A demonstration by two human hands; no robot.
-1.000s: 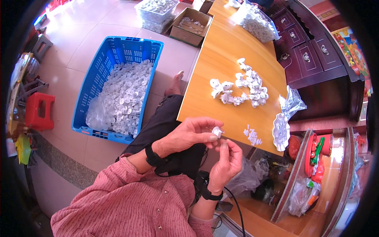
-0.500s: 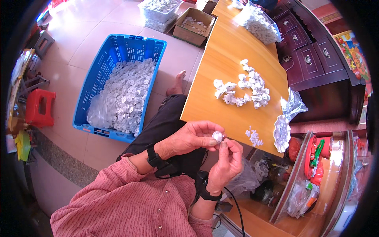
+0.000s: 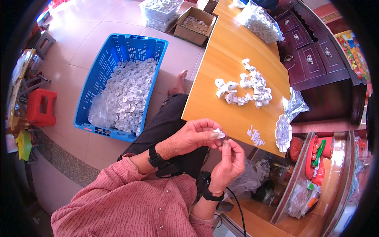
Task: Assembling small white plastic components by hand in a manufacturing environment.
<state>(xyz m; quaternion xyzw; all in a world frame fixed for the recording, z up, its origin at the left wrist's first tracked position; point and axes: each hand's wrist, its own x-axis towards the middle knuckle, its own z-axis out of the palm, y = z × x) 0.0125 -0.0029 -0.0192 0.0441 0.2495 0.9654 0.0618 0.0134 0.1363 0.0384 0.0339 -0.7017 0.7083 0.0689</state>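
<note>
Between the thumb and fingers of my left hand (image 3: 191, 138) is a small white plastic part (image 3: 218, 134) with a round face. Just to the right of it, my right hand (image 3: 227, 162) is closed in a pinch, thumb against the fingers. Whatever those fingertips may hold is too small to make out. Both hands are over my lap, by the near edge of the wooden table (image 3: 213, 75). On the table lie a cluster of white plastic parts (image 3: 258, 89) and a little heap of tiny white pieces (image 3: 256, 136).
A blue crate (image 3: 84, 94) of white round parts stands on the floor to the left. At the table's right edge are a scalloped white dish (image 3: 283, 149) and a clear bag (image 3: 296, 104). A stuffed bag (image 3: 260, 27) and a cardboard box (image 3: 191, 33) are farther off.
The white part has turned in my left fingers, its round face now tipped edge-on. My right fingertips have drawn slightly down and away from it.
</note>
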